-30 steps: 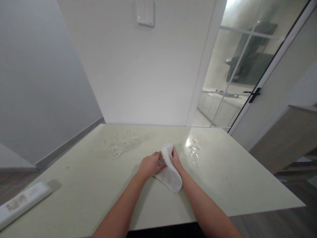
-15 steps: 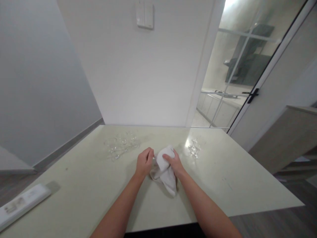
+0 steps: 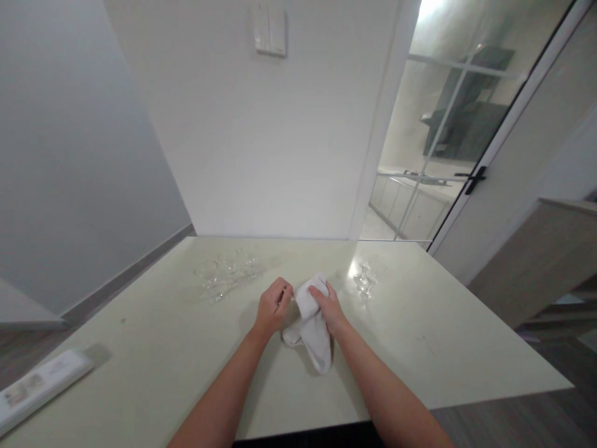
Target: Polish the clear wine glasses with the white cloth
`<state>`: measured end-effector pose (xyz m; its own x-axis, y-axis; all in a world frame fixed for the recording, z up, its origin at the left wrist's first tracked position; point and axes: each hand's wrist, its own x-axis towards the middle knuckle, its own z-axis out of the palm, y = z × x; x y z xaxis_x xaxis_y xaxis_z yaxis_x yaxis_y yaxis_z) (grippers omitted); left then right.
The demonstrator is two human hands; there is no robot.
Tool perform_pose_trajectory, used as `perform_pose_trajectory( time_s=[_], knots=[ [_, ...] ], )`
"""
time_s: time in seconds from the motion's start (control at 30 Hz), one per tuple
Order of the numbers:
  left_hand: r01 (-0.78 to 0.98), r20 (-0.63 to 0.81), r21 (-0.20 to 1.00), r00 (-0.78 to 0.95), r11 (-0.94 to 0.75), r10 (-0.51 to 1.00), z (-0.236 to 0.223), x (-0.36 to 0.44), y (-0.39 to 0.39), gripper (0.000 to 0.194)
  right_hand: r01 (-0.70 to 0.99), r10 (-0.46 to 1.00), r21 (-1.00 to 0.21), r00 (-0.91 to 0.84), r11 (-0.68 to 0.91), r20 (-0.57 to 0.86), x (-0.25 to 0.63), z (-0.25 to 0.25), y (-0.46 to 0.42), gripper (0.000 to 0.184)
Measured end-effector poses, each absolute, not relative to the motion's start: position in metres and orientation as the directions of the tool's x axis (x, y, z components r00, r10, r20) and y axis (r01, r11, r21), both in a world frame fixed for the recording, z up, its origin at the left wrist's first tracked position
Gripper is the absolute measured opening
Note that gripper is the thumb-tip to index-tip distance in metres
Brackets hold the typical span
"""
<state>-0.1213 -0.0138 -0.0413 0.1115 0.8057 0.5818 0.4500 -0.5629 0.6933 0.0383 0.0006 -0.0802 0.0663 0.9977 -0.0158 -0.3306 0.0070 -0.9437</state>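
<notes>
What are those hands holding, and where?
The right hand holds the white cloth by its far part; the left hand is closed, but anything inside is hidden.

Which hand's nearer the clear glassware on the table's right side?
Right. The right hand, gripping the white cloth, is left of the glassware and closer to the wearer. The left hand is farther left, beyond the cloth.

soft blur, glare on tabletop (image 3: 177, 367)
</notes>
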Motion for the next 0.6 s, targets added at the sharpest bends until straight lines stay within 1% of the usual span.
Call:
perform_pose_trajectory(
  time_s=[0.07, 0.13, 0.17, 0.23, 0.3, 0.33, 0.37, 0.4, 0.47, 0.53, 0.6],
  knots=[
    [0.451, 0.548, 0.732, 0.055, -0.51, 0.835, -0.044, -0.122, -0.009, 0.033, -0.3, 0.999, -0.954, 0.046, 0.012, -0.002, 0.038, -0.079, -0.001, 0.058],
    [0.408, 0.467, 0.81, -0.016, -0.421, 0.884, -0.049, -0.122, -0.002, 0.035, -0.217, 0.997, -0.974, 0.044, 0.064, 0.056, 0.039, -0.077, -0.003, 0.057],
    [0.37, 0.395, 0.86, -0.05, -0.35, 0.917, -0.052, -0.122, 0.001, 0.037, -0.161, 0.994, -0.982, 0.052, 0.099, 0.092, 0.04, -0.076, -0.004, 0.059],
    [0.274, 0.188, 0.949, -0.087, -0.158, 0.978, -0.057, -0.123, 0.008, 0.042, -0.053, 0.984, -0.984, 0.061, 0.168, 0.165, 0.041, -0.073, -0.006, 0.063],
    [0.193, 0.005, 0.981, -0.075, 0.01, 0.997, -0.059, -0.124, 0.011, 0.045, 0.003, 0.974, -0.975, 0.045, 0.223, 0.223, 0.041, -0.07, -0.007, 0.062],
    [0.166, -0.034, 0.985, -0.066, 0.045, 0.997, -0.059, -0.124, 0.012, 0.046, 0.008, 0.97, -0.971, 0.038, 0.238, 0.238, 0.041, -0.069, -0.007, 0.06],
    [0.148, -0.031, 0.988, -0.062, 0.04, 0.998, -0.058, -0.124, 0.012, 0.047, 0.003, 0.969, -0.97, 0.038, 0.243, 0.242, 0.041, -0.068, -0.007, 0.057],
    [0.14, 0.012, 0.99, -0.067, -0.002, 0.998, -0.056, -0.124, 0.01, 0.046, -0.013, 0.971, -0.972, 0.048, 0.236, 0.235, 0.041, -0.068, -0.006, 0.055],
    [0.168, 0.179, 0.972, -0.079, -0.164, 0.981, -0.051, -0.123, 0.006, 0.043, -0.088, 0.98, -0.978, 0.082, 0.189, 0.182, 0.039, -0.07, -0.004, 0.052],
    [0.256, 0.38, 0.898, -0.048, -0.356, 0.924, -0.046, -0.122, -0.001, 0.035, -0.208, 0.992, -0.973, 0.097, 0.102, 0.084, 0.038, -0.072, -0.003, 0.05],
    [0.341, 0.53, 0.787, 0.052, -0.514, 0.846, -0.043, -0.121, -0.007, 0.028, -0.325, 0.997, -0.946, 0.074, 0.014, -0.01, 0.036, -0.075, -0.001, 0.047]
  ],
)
